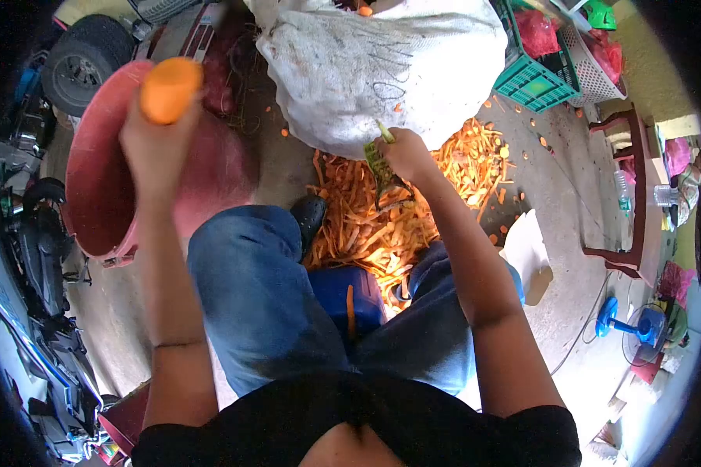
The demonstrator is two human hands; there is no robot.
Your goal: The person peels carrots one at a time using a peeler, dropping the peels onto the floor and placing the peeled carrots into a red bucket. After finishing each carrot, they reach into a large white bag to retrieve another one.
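Note:
My left hand [160, 144] is raised by the mouth of a red tub [105, 93], blurred by motion. Its fingers wrap round a thick peeled carrot [170, 89] with a smooth orange end. My right hand [405, 157] is closed on what looks like a peeler [380, 170] with a green handle and a dark frame. The peeler hangs over a heap of orange carrot peelings [366, 210] on the floor between my feet. Just beyond my right hand bulges a large white woven sack [389, 70].
A blue plastic container [343, 292] with a peel strip on it stands between my knees. Green crate [533, 82] and white basket [600, 70] stand at the upper right. A wooden frame [639, 194] and blue fan [639, 331] are at right; motorbikes [35, 257] line the left.

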